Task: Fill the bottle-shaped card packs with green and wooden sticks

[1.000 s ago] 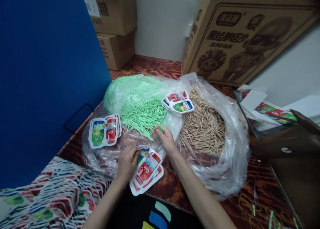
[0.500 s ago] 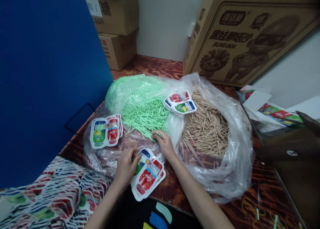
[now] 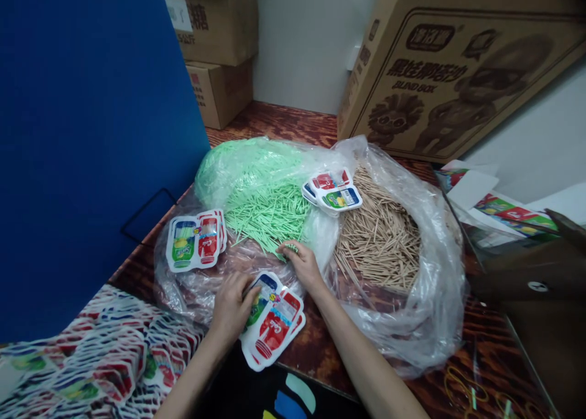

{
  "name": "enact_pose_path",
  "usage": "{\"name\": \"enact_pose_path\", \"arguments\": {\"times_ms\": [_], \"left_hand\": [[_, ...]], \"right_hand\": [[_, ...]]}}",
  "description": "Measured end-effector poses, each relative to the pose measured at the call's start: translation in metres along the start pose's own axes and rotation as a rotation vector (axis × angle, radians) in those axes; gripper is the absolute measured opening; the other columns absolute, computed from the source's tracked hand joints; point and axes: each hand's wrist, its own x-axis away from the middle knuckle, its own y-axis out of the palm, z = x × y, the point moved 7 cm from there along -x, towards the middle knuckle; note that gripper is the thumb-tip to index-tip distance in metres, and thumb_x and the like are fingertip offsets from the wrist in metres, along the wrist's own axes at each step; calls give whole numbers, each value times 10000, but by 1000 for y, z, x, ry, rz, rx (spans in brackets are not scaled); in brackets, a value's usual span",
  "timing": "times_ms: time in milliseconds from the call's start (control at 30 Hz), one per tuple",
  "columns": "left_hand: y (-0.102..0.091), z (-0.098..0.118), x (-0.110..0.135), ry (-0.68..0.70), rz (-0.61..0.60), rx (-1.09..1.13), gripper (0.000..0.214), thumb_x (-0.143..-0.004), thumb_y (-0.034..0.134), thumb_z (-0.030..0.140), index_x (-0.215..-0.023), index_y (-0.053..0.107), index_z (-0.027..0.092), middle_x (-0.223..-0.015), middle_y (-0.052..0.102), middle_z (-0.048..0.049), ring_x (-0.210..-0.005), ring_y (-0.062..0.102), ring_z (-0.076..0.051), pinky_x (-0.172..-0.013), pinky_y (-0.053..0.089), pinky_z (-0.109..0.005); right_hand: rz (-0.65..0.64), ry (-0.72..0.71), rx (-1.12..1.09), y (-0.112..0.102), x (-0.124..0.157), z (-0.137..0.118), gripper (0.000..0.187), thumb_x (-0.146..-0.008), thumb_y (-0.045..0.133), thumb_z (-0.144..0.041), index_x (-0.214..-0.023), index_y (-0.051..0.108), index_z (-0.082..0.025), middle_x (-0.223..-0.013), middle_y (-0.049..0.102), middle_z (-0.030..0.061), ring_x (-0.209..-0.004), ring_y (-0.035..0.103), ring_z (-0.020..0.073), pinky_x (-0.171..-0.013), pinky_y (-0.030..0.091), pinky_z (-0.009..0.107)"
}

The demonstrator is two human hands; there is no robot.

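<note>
My left hand [image 3: 232, 306] is closed on the left edge of a small stack of candy packets [image 3: 274, 327], whose printed fronts show a green Sprite and a red Cola bottle. Just beyond it, my right hand [image 3: 300, 261] pinches a little bundle of green sticks [image 3: 291, 247], their ends showing at the fingertips. That hand is at the near edge of a heap of thin green sticks [image 3: 270, 214] in a clear plastic bag [image 3: 192, 294]. Another packet stack [image 3: 196, 240] lies left of the heap, and a further stack [image 3: 332, 190] rests between the green heap and the brown sticks [image 3: 382, 236].
A second clear bag [image 3: 439, 284] surrounds the brown sticks. Many packets [image 3: 105, 364] are piled at the lower left beside a blue panel [image 3: 101, 132]. Cardboard boxes [image 3: 224, 95] and a large carton [image 3: 412, 126] stand behind. Rubber bands [image 3: 462, 382] lie at lower right.
The view has shifted slightly. Both hands stay in nearly the same places, and more green stick ends show in my right fingertips.
</note>
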Motion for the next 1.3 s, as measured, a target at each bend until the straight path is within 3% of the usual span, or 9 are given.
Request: {"name": "enact_pose_path", "arguments": {"times_ms": [300, 500, 600, 733, 800, 933, 1167, 1300], "left_hand": [[6, 4, 4, -18, -73, -67, 323, -727, 711, 292, -1004, 566, 212, -822, 599, -5, -794, 561, -224, -765, 414, -381], [6, 0, 6, -70, 16, -47, 104, -783, 625, 225, -748, 530, 204, -689, 558, 5, -702, 543, -204, -692, 433, -350], [3, -3, 6, -31, 56, 0, 93, -821, 591, 258, -759, 543, 208, -721, 593, -6, -722, 570, -203, -691, 459, -342], [-4, 2, 4, 99, 77, 38, 104, -864, 539, 249, -778, 585, 213, -719, 638, -3, -736, 607, -193, -861, 463, -398], [-7, 5, 2, 124, 77, 54, 120, -875, 520, 233, -793, 607, 214, -718, 646, -7, -729, 609, -188, -854, 471, -396], [-10, 6, -2, 87, 71, 103, 147, -887, 502, 224, -833, 638, 211, -770, 649, -33, -759, 599, -191, -684, 483, -323], [-17, 7, -4, 22, 70, 228, 180, -902, 494, 242, -921, 671, 212, -885, 665, -55, -856, 621, -196, -744, 504, -326], [-17, 8, -5, 64, 76, 186, 187, -899, 503, 249, -938, 683, 214, -880, 693, -61, -850, 627, -208, -750, 509, -352]], "right_hand": [[-17, -2, 43, 1, 2, 3, 146, -817, 576, -315, -785, 675, -214, -796, 711, 27, -822, 649, 214, -790, 468, 324], [0, -11, 25, 0, 2, 7, 163, -827, 575, -339, -786, 675, -217, -789, 709, 25, -813, 644, 210, -780, 468, 316], [-3, -18, 12, 0, 3, 9, 173, -832, 573, -352, -793, 675, -218, -795, 707, 24, -815, 640, 209, -780, 464, 313], [-8, -22, -1, -1, 3, 13, 178, -838, 568, -364, -800, 669, -222, -800, 708, 22, -819, 637, 209, -779, 463, 314], [-11, -19, -5, -1, 3, 14, 186, -836, 572, -377, -798, 670, -223, -800, 709, 23, -825, 637, 212, -790, 465, 319], [-6, -13, -16, -2, 2, 13, 188, -826, 584, -381, -793, 675, -220, -801, 709, 25, -826, 639, 213, -798, 466, 322], [-7, -13, -19, -1, 3, 14, 191, -840, 575, -374, -799, 678, -218, -812, 703, 28, -832, 636, 209, -794, 466, 315], [-6, -12, -13, -1, 3, 15, 204, -836, 579, -391, -796, 678, -218, -802, 703, 27, -828, 635, 211, -790, 470, 318]]}}
